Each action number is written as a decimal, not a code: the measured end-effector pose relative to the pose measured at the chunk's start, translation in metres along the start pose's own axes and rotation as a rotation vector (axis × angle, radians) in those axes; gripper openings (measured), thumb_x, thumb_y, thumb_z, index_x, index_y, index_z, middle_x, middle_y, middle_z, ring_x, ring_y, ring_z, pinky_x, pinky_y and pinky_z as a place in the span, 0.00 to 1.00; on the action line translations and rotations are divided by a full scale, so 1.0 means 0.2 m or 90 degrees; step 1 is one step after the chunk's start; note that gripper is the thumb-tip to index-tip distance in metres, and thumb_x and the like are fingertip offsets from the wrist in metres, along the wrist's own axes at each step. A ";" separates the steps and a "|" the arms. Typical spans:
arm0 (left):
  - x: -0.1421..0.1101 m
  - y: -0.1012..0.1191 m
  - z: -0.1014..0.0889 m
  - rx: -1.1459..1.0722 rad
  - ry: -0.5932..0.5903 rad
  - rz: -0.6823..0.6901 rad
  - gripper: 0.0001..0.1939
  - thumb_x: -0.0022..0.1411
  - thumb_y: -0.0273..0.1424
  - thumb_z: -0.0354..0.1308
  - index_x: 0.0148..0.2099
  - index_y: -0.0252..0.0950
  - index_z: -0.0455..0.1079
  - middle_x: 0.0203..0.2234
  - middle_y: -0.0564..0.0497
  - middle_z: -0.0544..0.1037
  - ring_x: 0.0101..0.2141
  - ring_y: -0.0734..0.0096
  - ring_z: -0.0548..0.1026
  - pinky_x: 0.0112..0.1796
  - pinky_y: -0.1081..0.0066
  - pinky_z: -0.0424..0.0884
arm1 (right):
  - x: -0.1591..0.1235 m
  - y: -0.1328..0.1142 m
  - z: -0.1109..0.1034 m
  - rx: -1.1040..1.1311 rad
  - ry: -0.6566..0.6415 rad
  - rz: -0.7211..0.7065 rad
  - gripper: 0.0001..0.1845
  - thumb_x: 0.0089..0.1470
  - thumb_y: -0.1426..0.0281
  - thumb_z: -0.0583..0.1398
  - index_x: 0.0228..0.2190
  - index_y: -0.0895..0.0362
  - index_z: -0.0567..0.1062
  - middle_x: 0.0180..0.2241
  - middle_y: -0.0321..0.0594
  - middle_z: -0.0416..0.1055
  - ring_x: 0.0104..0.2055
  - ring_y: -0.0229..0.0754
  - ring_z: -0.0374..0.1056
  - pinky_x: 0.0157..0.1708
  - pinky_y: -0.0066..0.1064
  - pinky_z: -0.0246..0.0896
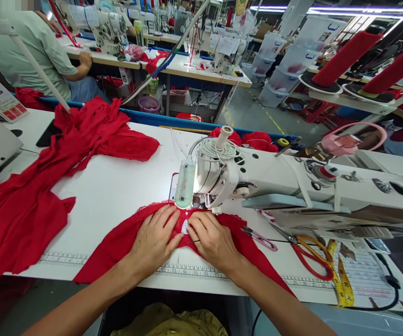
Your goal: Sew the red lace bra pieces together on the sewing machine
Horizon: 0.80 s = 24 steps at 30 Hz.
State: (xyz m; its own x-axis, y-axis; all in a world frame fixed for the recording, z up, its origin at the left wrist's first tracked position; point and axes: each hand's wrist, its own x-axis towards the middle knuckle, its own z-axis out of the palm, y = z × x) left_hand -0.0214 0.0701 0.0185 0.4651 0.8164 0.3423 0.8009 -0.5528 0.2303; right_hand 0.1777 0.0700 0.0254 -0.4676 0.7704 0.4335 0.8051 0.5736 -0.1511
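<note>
Left hand lies spread on red fabric, right hand's grip unclear; uneven tension could pucker cloth at sewing machine.

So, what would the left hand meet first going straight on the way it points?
Probably the pale green cover on the sewing machine, just ahead of the left hand; depth is unclear, it could pass beneath.

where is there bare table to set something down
Widest: white tabletop between heaped red cloth, sewing machine and the red fabric under left hand and right hand. A small gap lies between red fabric, snips and scissors. Crowded: the far right, around scissors and tape measure.
</note>
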 end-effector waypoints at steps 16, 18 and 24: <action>-0.01 -0.08 0.03 0.009 -0.037 0.092 0.17 0.73 0.26 0.45 0.58 0.38 0.68 0.57 0.40 0.74 0.58 0.50 0.71 0.49 0.51 0.72 | -0.07 0.07 -0.02 0.062 -0.039 0.029 0.13 0.66 0.62 0.57 0.43 0.57 0.76 0.48 0.44 0.77 0.48 0.45 0.72 0.33 0.30 0.70; -0.01 -0.07 0.03 0.033 -0.036 0.109 0.20 0.72 0.24 0.44 0.60 0.38 0.68 0.58 0.39 0.73 0.58 0.48 0.71 0.48 0.50 0.73 | -0.07 0.06 -0.02 0.042 -0.046 0.019 0.17 0.66 0.59 0.56 0.46 0.57 0.76 0.49 0.45 0.76 0.49 0.47 0.71 0.31 0.30 0.70; -0.01 -0.07 0.03 0.094 0.010 0.134 0.18 0.71 0.23 0.45 0.55 0.32 0.73 0.54 0.37 0.76 0.55 0.45 0.73 0.46 0.51 0.74 | -0.08 0.04 -0.03 -0.001 -0.085 0.021 0.19 0.65 0.58 0.57 0.49 0.57 0.76 0.51 0.46 0.75 0.52 0.48 0.69 0.25 0.28 0.66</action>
State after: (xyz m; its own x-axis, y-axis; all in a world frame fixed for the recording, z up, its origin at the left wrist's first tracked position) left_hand -0.0316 0.0768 0.0082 0.6222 0.6826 0.3833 0.7341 -0.6788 0.0171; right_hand 0.1931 0.0611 0.0225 -0.4855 0.8188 0.3063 0.8213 0.5473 -0.1610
